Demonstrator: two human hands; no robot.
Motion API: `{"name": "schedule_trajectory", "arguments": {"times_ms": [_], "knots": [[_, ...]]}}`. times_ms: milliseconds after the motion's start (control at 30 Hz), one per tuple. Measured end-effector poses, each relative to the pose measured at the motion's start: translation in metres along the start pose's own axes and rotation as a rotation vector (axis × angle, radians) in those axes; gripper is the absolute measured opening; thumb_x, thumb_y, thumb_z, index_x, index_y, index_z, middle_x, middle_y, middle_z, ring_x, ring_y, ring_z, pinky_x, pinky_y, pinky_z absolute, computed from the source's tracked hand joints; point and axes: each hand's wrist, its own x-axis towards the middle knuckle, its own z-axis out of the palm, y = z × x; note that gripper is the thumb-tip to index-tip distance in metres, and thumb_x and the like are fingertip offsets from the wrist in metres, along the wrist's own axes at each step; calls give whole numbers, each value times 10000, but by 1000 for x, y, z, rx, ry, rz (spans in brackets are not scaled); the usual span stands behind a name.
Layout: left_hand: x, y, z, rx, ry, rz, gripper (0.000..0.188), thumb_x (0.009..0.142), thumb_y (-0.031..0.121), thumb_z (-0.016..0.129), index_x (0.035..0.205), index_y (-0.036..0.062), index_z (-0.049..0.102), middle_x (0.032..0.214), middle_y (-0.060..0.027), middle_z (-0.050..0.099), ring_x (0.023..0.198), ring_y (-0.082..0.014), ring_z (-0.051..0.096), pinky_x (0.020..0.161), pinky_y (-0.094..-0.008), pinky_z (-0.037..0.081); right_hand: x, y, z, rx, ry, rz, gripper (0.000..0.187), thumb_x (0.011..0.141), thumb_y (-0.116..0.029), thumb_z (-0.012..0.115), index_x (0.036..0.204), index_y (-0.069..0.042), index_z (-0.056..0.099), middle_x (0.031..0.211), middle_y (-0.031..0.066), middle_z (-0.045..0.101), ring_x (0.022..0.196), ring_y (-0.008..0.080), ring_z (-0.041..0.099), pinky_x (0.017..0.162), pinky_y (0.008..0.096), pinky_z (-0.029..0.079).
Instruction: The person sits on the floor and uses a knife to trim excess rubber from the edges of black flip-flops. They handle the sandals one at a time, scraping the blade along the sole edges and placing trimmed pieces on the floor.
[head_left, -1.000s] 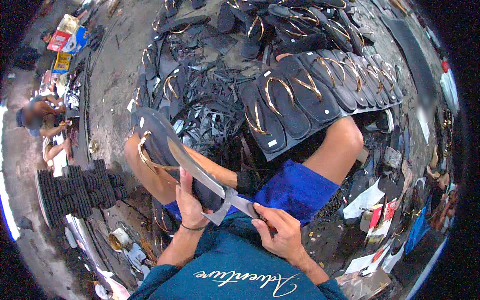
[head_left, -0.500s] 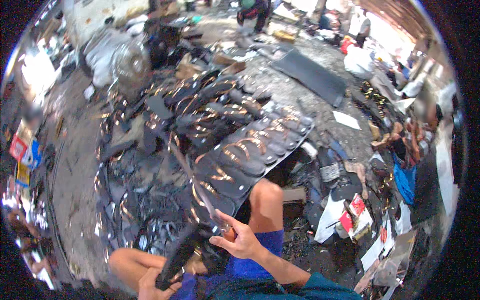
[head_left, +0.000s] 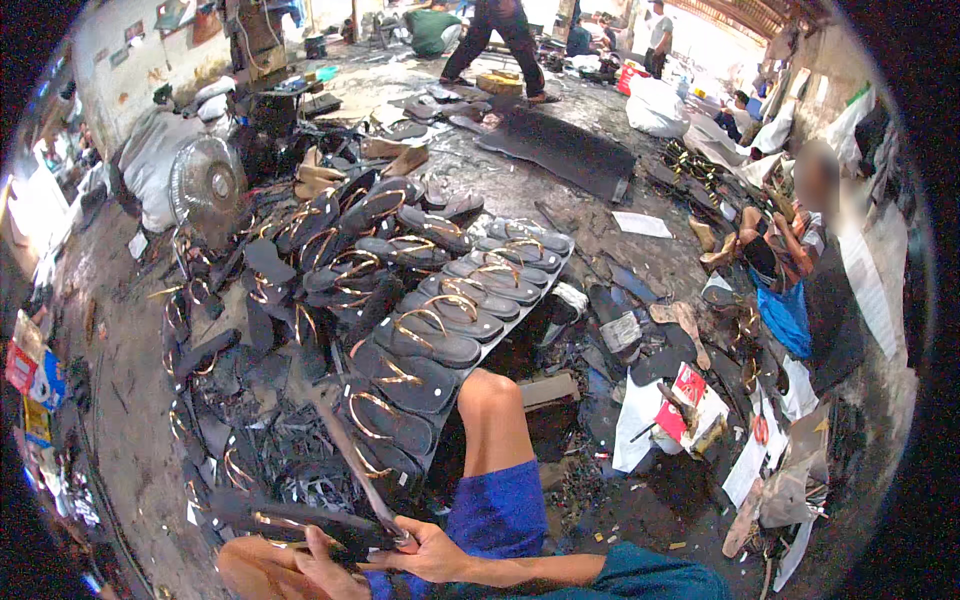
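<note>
Currently both hands sit low in my head view, close together; whether they touch I can't tell. Left hand (head_left: 332, 572) is clamped on one end of a black flat sandal with a gold strap (head_left: 258, 508), thumb showing, most fingers hidden. Sandal lies roughly crosswise, just above the bare left knee. Right hand (head_left: 432, 552) closed on the lower end of a long, narrow, brownish-grey strip (head_left: 352, 455); I can't make out whether it is blade or trimmed material. Its far end points up and left, over a heap of thin black scraps (head_left: 268, 440).

Beyond the hands I note a slanting row of black sandals with gold straps (head_left: 440, 345), lined up on a pale-edged board, near the right knee. Behind it, a loose pile of similar sandals (head_left: 375, 225). Further left, a round wire-caged fan (head_left: 207, 182); further back, a dark flat sheet (head_left: 565, 155) on the floor. At right, a seated person (head_left: 785, 245) beside a bright blue cloth (head_left: 785, 318).
</note>
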Motion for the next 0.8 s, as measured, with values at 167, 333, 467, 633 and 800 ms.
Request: {"name": "schedule_trajectory", "arguments": {"times_ms": [167, 333, 467, 633, 800], "knots": [[71, -62, -102, -510, -417, -391, 480, 887, 372, 576, 1220, 25, 574, 1102, -152, 646, 966, -286, 637, 831, -412, 542, -8, -37, -13, -601, -31, 70, 409, 940, -216, 693, 1267, -30, 533, 845, -1, 550, 784, 76, 520, 697, 261, 440], [-19, -8, -71, -374, 20, -96, 399, 934, 324, 538, 1159, 1, 599, 1097, -121, 642, 1029, -209, 615, 906, -372, 504, 3, -55, -15, -776, 37, -202, 328, 968, -127, 612, 1276, -31, 555, 1038, 93, 690, 835, 118, 626, 773, 297, 535], [-40, -2, -61, 81, 210, 171, 429, 946, 215, 602, 1289, -38, 554, 1129, -61, 639, 1013, -145, 613, 942, -314, 477, -16, -67, -18, -1060, -1, -145, 331, 863, -138, 744, 1178, -62, 674, 867, 104, 701, 660, 185, 653, 620, 319, 543], [-59, 18, -69, -238, 159, 11, 533, 958, 148, 619, 1411, -48, 420, 1214, -65, 607, 1061, -124, 594, 941, -272, 472, -30, -75, -11, -1075, -323, 101, 355, 855, -139, 747, 1193, -59, 672, 893, 115, 708, 607, 197, 623, 588, 315, 532], [-63, 11, -67, -223, 164, -26, 574, 959, 145, 616, 1433, -71, 377, 1282, -108, 567, 1137, -166, 581, 1005, -308, 455, -28, -75, -13, -1077, -433, 97, 341, 854, -125, 738, 1186, -68, 682, 907, 128, 719, 676, 224, 679, 616, 335, 557]]}}
